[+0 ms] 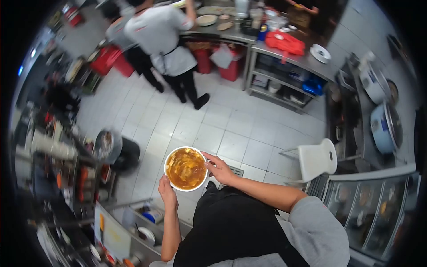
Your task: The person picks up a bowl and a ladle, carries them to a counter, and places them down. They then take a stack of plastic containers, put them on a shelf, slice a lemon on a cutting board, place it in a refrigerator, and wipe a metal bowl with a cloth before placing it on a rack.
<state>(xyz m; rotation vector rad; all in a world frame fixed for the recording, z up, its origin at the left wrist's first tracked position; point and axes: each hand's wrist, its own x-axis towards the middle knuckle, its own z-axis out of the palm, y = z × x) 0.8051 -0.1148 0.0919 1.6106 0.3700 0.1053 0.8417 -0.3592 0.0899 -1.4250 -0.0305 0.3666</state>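
A round white bowl (165,171) is held level in front of my body, above the tiled floor. It is filled with a glossy brown-orange soup (186,169) with pale yellow swirls. My left hand (167,192) grips the lower left side, thumb at the rim. On the opposite side, my right hand (218,168) holds the rim, with its thumb on the edge and fingers partly hidden beneath. Both hands are closed on the bowl.
Two people in grey shirts (155,33) stand at a steel counter (222,32) ahead. A black bin (126,153) is at left, a white chair (313,161) at right. Large blue pots (383,129) sit along the right wall. A glass-topped case (369,209) stands lower right.
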